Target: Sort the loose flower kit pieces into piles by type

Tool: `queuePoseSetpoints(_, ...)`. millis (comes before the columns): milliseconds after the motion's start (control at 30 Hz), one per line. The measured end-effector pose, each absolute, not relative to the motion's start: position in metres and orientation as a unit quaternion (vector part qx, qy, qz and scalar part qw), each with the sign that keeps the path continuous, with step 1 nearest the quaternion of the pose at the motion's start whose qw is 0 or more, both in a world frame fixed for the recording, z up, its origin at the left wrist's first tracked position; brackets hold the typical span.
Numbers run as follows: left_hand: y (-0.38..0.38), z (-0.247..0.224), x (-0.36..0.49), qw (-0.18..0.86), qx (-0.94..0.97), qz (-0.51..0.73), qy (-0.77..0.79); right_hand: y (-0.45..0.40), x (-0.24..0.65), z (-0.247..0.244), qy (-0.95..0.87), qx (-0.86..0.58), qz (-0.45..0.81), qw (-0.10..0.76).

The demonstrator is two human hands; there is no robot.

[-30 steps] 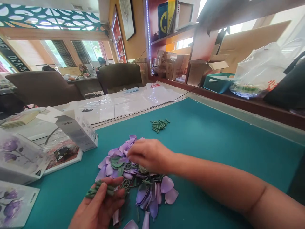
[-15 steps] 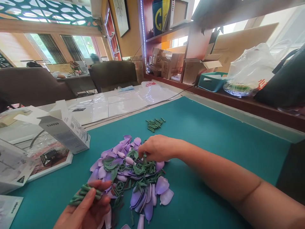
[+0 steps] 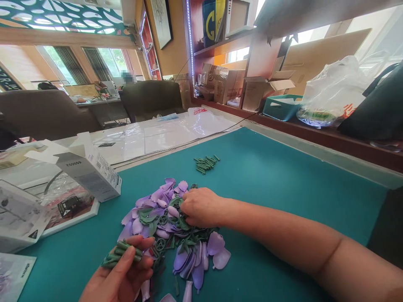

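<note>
Several short green plastic stem pieces (image 3: 121, 253) lie bundled in my left hand (image 3: 121, 272), thumb pressed over them, at the lower left. My right hand (image 3: 201, 207) reaches into the pile of purple plastic petals (image 3: 157, 195) and green leaf parts (image 3: 147, 217). Its fingers are curled down and pinched among the green parts; the tips are hidden, so what they grip cannot be made out. Nearer me, a cluster of purple petals (image 3: 189, 262) lies by two paler petals (image 3: 217, 249). Beyond my right hand is a small heap of green stem pieces (image 3: 205, 164).
A green mat (image 3: 283, 167) covers the work surface. To the left stand an opened white box (image 3: 94, 172) and a white-edged tray (image 3: 74, 216) with plastic wrapping. A shelf at the right bears a teal basket (image 3: 280, 109) and a white plastic bag (image 3: 333, 90).
My right hand has shifted slightly left and down, deeper into the pile of green parts. My left hand keeps its bundle of stem pieces and sits a little further right in view.
</note>
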State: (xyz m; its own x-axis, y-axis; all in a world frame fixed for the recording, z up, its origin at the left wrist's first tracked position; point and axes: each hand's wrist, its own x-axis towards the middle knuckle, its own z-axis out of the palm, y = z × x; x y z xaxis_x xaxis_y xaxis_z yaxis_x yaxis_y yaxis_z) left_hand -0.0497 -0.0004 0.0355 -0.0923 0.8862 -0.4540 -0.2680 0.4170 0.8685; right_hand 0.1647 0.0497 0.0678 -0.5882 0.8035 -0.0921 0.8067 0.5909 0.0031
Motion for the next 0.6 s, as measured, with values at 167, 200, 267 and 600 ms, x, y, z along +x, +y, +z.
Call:
queuePoseSetpoints(167,-0.001,0.035,-0.047,0.626,0.263,0.458,0.574,0.05,0.162,0.061,0.885,0.466,-0.001,0.023)
queuePoseSetpoints(200,-0.002,0.036,-0.046,0.626,0.262,0.458,0.574,0.05,0.161,0.06,0.884,0.467,0.001,0.021)
queuePoseSetpoints(267,-0.003,0.038,-0.045,0.624,0.261,0.46,0.575,0.05,0.161,0.059,0.886,0.463,0.0,0.026)
queuePoseSetpoints(600,-0.011,0.052,-0.039,0.619,0.255,0.458,0.585,0.054,0.169,0.075,0.872,0.475,-0.118,-0.007)
